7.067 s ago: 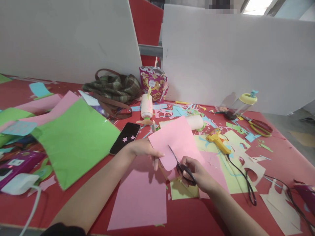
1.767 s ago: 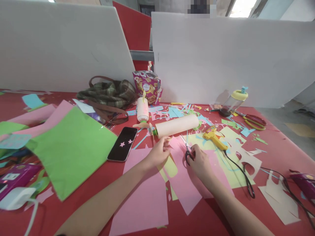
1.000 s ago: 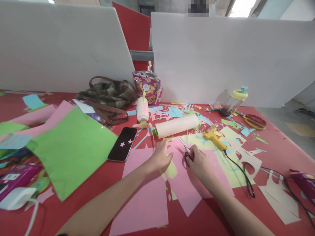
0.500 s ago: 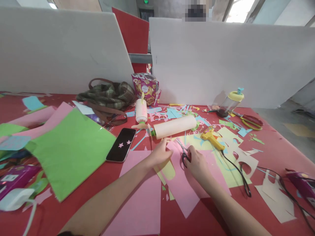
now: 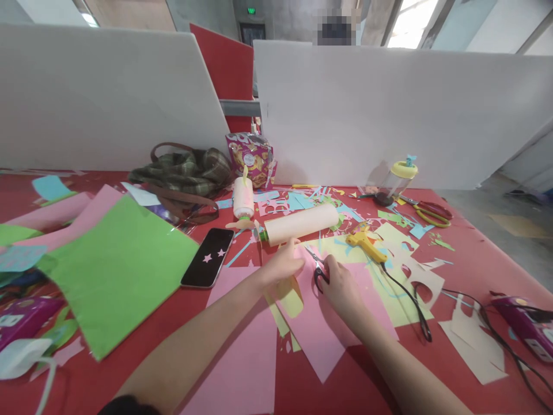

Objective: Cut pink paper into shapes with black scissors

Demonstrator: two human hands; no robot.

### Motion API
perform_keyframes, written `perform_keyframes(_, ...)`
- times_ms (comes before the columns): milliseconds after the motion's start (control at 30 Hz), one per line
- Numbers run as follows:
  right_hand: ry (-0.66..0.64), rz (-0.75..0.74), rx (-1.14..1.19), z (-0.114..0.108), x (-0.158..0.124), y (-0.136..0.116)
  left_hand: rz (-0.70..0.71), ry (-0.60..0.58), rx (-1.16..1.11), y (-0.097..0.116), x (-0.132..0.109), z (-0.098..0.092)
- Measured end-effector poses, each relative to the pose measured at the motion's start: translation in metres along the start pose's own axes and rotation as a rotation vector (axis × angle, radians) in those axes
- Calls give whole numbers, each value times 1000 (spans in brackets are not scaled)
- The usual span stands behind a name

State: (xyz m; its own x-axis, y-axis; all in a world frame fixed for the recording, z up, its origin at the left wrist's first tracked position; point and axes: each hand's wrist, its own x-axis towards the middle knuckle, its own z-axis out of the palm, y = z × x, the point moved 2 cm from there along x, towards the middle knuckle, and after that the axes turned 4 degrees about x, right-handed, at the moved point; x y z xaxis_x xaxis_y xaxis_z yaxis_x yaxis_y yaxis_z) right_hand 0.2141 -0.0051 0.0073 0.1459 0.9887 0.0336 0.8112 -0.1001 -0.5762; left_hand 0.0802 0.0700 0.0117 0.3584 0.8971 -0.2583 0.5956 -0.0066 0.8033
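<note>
My right hand [image 5: 341, 288] is closed round the black handles of a small pair of scissors [image 5: 317, 268], blades pointing up-left and resting on a pink paper sheet [image 5: 315, 334]. My left hand [image 5: 280, 268] sits just left of the blades, fingers curled and pinching the top edge of a pale yellow paper piece [image 5: 291, 300] that lies on the pink sheet. A cream paper roll [image 5: 300, 223] lies just beyond both hands.
A yellow glue gun [image 5: 365, 245] with a black cord lies to the right. A black phone [image 5: 207, 265], a large green sheet [image 5: 116, 265], a plaid bag [image 5: 185, 173], a snack pouch [image 5: 250, 158], red scissors [image 5: 427, 212] and paper scraps cover the red table [image 5: 496, 265]. White boards stand behind.
Earlier both hands held the pink sheet up, cutting it; now it lies flat. Over the last second the hands stayed nearly still while the view tilted up slightly.
</note>
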Motion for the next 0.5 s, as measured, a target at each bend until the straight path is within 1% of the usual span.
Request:
perform_keyframes(133,6,-6,15,-1,1,0,-23,-30,-49,1,1,0)
perform_keyframes(300,14,-8,36,-1,2,1,-11,-68,-107,0,7,1)
perform_keyframes(500,25,-3,67,-2,0,0,68,-31,-85,-4,10,-1)
